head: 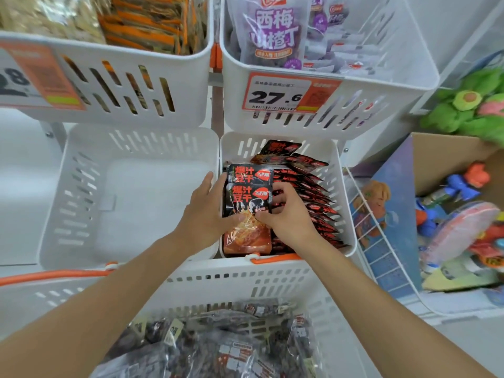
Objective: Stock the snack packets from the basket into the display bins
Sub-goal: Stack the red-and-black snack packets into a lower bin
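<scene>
Black-and-red foil snack packets [248,199]: two, overlapped and face up, sit between your hands on the 9 o'clock side of the lower white slotted plastic display bin [337,173]. More of the same packets stand on edge in a fanned row [308,205] along its 3 o'clock side.

Your left hand [207,214] is clamped on the pair. The thumb lies across the lower front and the fingers run straight up the left edge, against the bin wall. Your right hand [286,216] has its fingers curled over the right edge and pinches there. Holding both edges probably keeps the slick foil squared while it goes into the gap beside the row.

At 9 o'clock of this bin is a second white slotted bin [90,203], with no stock showing. At 6 o'clock is the white plastic basket with an orange handle [245,281], which holds dark packets in clear wrap, so plenty is left to stock.

Next move, as a judgement: press the pair down flush, then let go.
</scene>
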The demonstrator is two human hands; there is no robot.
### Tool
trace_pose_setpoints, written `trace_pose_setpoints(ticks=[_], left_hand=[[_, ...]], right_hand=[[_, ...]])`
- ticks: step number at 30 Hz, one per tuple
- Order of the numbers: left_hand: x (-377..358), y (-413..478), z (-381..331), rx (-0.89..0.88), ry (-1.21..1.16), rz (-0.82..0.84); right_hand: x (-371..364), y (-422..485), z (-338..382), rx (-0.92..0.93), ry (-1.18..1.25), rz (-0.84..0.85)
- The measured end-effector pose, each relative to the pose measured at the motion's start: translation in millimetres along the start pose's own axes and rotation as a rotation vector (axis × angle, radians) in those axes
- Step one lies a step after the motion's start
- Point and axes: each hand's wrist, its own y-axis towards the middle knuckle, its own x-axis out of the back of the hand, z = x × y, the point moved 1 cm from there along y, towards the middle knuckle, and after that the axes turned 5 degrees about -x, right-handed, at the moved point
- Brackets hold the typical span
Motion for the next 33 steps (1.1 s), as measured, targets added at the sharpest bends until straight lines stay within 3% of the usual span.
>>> trace_pose_setpoints(ticks=[13,19,22,27,33], left_hand=[[-1.3,-7.7,-8.7,-0.008,-0.177,-0.138],[26.9,-47.9,-12.8,0.022,-0.132,-0.210],[52.1,-100.5,-19.5,-0.012,-0.052,-0.267],[97.6,-217.5,-2.0,0.006,0.074,-0.263],[121.1,-340.2,54.6,0.176,0.245,-0.250]], right_hand=[[6.7,-6.1,6.0,-0.066,-0.106,-0.028],[3.5,-51.0,26.0,0.145,-0.193,-0.208],[-17.4,-95.7,43.7,0.196,-0.119,-0.184],[-73.9,-180.5,54.3,0.180,-0.156,0.044],[-148.0,-260.3,35.3,0.044,-0.407,0.571]])
